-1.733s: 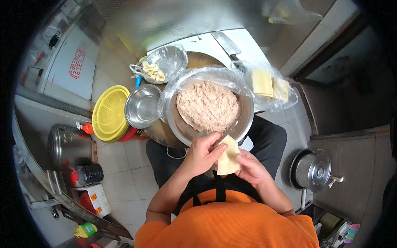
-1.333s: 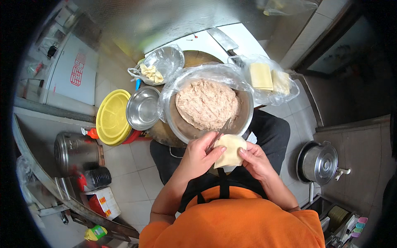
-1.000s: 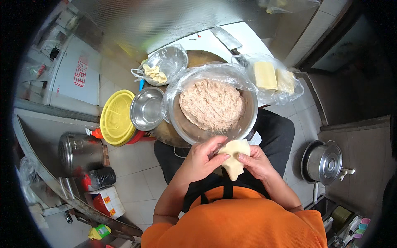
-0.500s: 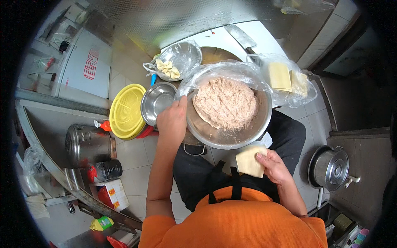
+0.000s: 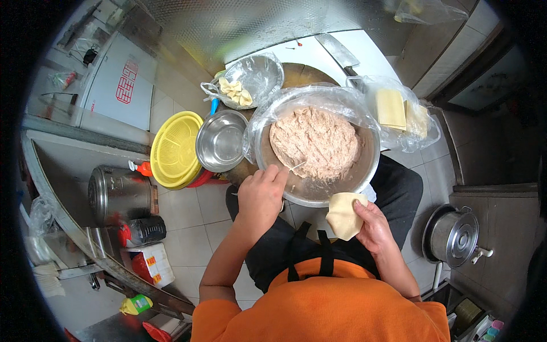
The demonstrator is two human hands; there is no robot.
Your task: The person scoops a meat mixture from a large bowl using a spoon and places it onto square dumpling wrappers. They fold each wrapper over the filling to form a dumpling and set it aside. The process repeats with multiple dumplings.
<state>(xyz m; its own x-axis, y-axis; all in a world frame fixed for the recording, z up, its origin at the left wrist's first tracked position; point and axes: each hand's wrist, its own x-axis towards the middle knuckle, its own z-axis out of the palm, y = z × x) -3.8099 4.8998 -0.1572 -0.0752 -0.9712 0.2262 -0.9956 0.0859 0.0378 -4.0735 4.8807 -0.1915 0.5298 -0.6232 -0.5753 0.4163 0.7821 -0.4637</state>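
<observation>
My left hand point(image 5: 263, 191) is closed round a thin pale stick point(image 5: 297, 166), most of it hidden by the fingers. The stick's tip meets the lower left edge of the pink minced meat point(image 5: 313, 139), which is heaped in a large steel bowl point(image 5: 319, 196). Just below the bowl's near rim, my right hand point(image 5: 374, 227) holds a pale dough wrapper point(image 5: 343, 216), the thumb on top and the wrapper slightly curved. A plastic bag covers the bowl's far rim. Beyond it, folded dumplings point(image 5: 235, 92) lie in a bag-lined steel bowl point(image 5: 259, 74).
Left of the meat stand a small steel bowl point(image 5: 221, 141) and a yellow colander point(image 5: 176, 149). A stack of wrappers point(image 5: 391, 108) lies on plastic at the right. A cleaver point(image 5: 337, 50) rests on the white board behind. A lidded pot point(image 5: 454, 236) stands at the far right.
My left hand has moved down and right with the stick, from the bowl's left rim to the meat's near edge. The wrapper in my right hand has shifted up slightly and now curves.
</observation>
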